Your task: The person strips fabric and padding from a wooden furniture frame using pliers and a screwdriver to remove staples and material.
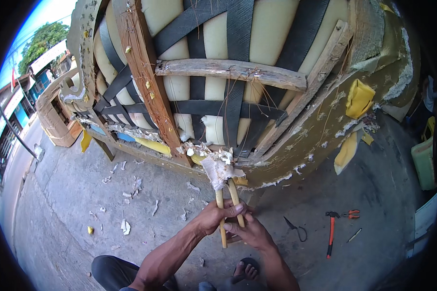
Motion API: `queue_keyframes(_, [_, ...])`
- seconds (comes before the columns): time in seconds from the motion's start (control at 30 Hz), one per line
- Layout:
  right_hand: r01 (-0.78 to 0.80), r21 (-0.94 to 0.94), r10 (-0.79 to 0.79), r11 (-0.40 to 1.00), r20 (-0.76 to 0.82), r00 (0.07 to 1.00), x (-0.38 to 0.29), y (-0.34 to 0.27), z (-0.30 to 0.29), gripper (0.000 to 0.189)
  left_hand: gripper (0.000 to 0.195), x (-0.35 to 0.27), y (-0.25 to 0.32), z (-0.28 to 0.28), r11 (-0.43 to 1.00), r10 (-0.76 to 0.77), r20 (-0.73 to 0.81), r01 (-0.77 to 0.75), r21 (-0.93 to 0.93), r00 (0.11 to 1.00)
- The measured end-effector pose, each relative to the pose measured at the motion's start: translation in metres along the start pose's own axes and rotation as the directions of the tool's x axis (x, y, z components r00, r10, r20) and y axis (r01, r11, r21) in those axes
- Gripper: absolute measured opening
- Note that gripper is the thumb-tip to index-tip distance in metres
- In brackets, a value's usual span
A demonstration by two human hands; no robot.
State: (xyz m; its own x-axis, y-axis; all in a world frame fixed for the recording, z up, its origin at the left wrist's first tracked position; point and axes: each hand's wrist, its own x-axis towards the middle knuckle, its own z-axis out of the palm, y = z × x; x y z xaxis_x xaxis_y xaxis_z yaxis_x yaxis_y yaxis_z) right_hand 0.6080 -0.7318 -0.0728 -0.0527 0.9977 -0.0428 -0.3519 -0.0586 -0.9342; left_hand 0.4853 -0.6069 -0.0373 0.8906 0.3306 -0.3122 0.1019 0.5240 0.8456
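Two pale yellow handles [219,199] of a tool, possibly pincers, slope down from the sofa frame's lower edge. Its head is hidden behind a torn flap of whitish fabric [217,171]. My left hand [213,217] is closed around the handles, its thumb lying across them. From the right, my right hand [250,232] grips the lower part of the handles, fingers partly hidden. Above the hands stands the stripped sofa [276,152], with black webbing straps [238,32] crossing pale foam [273,22]. A reddish wooden post [151,87] and a rough crossbar [233,71] bear staples and loose threads.
On the concrete floor [76,192] at right lie scissors [295,230], a hammer [331,232], orange-handled pliers [351,214] and a slim tool [354,235]. Fabric scraps [125,226] litter the left. A green jerrycan [423,163] stands far right, another furniture frame [52,112] far left.
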Motion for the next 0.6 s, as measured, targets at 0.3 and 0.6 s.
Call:
queue_keyframes(0.3, [-0.462, -0.882, -0.608, 0.091, -0.417, 0.676, -0.026, -0.008, 0.079, 0.087, 0.028, 0.009, -0.013, 0.038, 0.96, 0.185, -0.15, -0.211, -0.186, 0.971])
queue_keyframes(0.6, [-0.562, -0.794, -0.441, 0.232, -0.601, 0.667, -0.016, -0.011, 0.088, 0.078, 0.028, 0.0, -0.009, 0.034, 0.983, 0.095, -0.155, -0.117, -0.139, 0.983])
